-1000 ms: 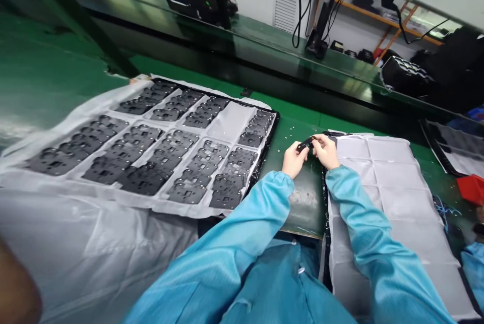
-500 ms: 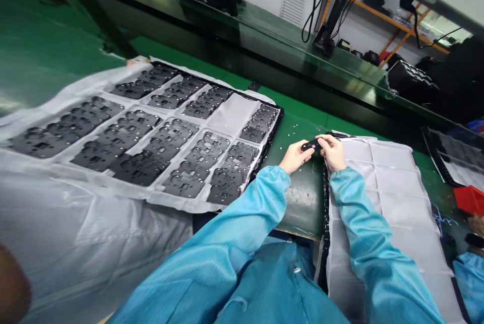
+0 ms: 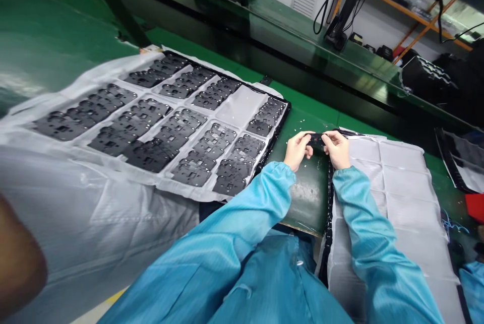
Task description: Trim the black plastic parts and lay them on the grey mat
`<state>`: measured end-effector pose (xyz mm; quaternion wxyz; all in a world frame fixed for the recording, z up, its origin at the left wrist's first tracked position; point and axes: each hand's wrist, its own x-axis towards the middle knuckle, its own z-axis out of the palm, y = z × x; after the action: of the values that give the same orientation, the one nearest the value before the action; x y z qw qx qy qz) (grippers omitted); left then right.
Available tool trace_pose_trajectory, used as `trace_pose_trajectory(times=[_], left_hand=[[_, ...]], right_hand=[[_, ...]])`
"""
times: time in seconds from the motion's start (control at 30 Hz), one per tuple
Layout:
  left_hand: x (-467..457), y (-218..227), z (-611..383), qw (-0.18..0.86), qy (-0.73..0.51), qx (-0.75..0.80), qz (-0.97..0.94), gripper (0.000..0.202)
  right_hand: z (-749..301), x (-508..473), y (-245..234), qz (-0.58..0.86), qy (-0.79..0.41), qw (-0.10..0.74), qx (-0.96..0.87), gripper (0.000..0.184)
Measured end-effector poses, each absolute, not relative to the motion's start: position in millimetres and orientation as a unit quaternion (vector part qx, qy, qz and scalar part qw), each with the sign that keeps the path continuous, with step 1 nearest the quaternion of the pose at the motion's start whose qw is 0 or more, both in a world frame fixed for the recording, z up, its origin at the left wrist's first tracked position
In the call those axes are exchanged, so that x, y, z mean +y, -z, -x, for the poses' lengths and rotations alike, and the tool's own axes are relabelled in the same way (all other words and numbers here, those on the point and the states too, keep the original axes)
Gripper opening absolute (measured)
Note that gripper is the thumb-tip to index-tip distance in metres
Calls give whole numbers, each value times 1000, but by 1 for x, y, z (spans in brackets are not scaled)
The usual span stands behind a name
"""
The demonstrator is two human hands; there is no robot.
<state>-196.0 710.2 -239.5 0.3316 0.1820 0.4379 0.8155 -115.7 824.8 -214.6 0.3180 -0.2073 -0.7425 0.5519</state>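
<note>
A small flat black plate [image 3: 316, 139] is held up between my two hands over the green bench. My left hand [image 3: 298, 150] pinches its left end, and my right hand [image 3: 338, 148] grips the right end. Its finer details are too small to make out. Left of my hands lies a large tray [image 3: 230, 105] lined with white sheeting, its compartments filled with overlapping black plates with cutouts [image 3: 181, 132]. Under my right forearm is a second tray with white-lined compartments [image 3: 404, 178] and a black edge.
Small white bits [image 3: 300, 125] are scattered on the green bench [image 3: 306, 198] between the trays. A red bin [image 3: 475, 207] stands at the far right, near another person's blue sleeve [image 3: 472, 281]. A dark rail [image 3: 264, 57] runs behind the bench.
The black plate has turned from tilted to nearly level, with my fingers moved to its two ends. The whole view has shifted slightly as the head moved.
</note>
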Motion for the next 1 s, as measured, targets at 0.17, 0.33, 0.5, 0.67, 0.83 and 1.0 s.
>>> trace_pose_trajectory(times=[0.17,0.33,0.5,0.67,0.83,1.0], left_hand=[[711,242,199,296,-815,476,-146,23],[711,243,202,305,-830,450,-129,18],[709,240,202,320,-832,438,-116,18],[708,239,201,330,-839,420,-106,17],[709,239,201,349,-832,414,-122,25],[708,238,204,322,-826,443,-134,35]], right_hand=[[114,823,215,193,-565,276,-754,28],[113,821,213,176,-546,222,-788,30],[112,818,207,168,-546,182,-800,36],[112,817,205,160,-550,170,-802,37],[113,819,209,178,-561,185,-787,38],[113,820,211,185,-566,196,-779,38]])
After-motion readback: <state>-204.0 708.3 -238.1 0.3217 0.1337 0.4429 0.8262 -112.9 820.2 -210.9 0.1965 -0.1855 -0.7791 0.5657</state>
